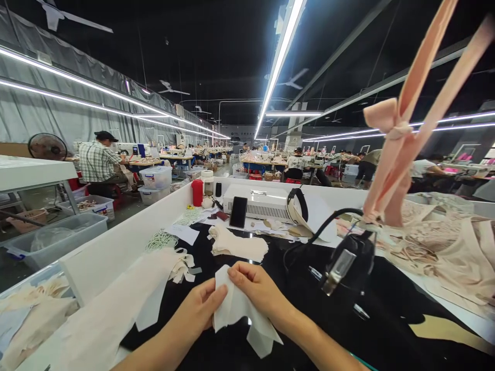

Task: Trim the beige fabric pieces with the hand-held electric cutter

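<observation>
Low in the middle of the frame, both hands hold one white fabric piece (240, 309) over the black table top (386, 319). The left hand (201, 309) pinches the piece's left edge, thumb pressed on top of the cloth; the right hand (257, 288) grips its upper edge, fingers curled closed around it. The lower part of the piece hangs loose toward the bottom edge of the frame.

Just above the hands lies a small stack of cream fabric pieces (237, 245). To the left, a long pale sheet of fabric (116, 309) runs down toward the lower left corner, next to a white divider wall (127, 237). At right of centre stands a black tool with a metal tip (348, 265), its cable looping up behind it; what kind of tool it is I cannot tell for sure. A peach ribbon bow with long straps (394, 134) hangs in the upper right, above a heap of beige lace garments (444, 242).

Further back in the middle sit a white box-shaped machine (263, 201), a black phone (238, 212) leaning against it and a red bottle (197, 192). At left middle a person in a checked shirt (96, 162) sits at another bench
</observation>
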Tool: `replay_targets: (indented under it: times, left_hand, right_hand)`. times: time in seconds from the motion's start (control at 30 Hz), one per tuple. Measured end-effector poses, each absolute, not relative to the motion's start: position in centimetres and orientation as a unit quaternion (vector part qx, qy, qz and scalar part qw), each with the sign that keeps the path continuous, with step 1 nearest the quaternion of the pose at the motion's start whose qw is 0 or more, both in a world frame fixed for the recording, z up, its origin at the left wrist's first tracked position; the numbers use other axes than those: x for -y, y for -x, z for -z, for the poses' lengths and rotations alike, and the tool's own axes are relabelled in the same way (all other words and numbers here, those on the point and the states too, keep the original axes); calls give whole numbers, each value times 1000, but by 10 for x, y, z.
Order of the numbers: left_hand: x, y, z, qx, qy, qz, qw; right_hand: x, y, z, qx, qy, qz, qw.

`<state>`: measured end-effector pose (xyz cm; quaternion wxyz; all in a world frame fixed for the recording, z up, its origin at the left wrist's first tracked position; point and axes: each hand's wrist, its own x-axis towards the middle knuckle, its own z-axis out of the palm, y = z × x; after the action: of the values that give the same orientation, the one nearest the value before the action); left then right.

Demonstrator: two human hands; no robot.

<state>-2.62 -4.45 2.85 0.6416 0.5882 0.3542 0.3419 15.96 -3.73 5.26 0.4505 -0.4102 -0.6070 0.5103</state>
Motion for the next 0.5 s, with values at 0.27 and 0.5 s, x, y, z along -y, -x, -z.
replay_targets:
  times: [0.27, 0.5]
  left_hand:
    - [9, 13, -22, -441, -585, -399, 552]
    - [-59, 7, -26, -504, -641, -364, 451]
  right_hand:
    - [11, -171, -37, 633, 447, -464, 428]
    - [-24, -216, -21, 640, 512, -384, 425]
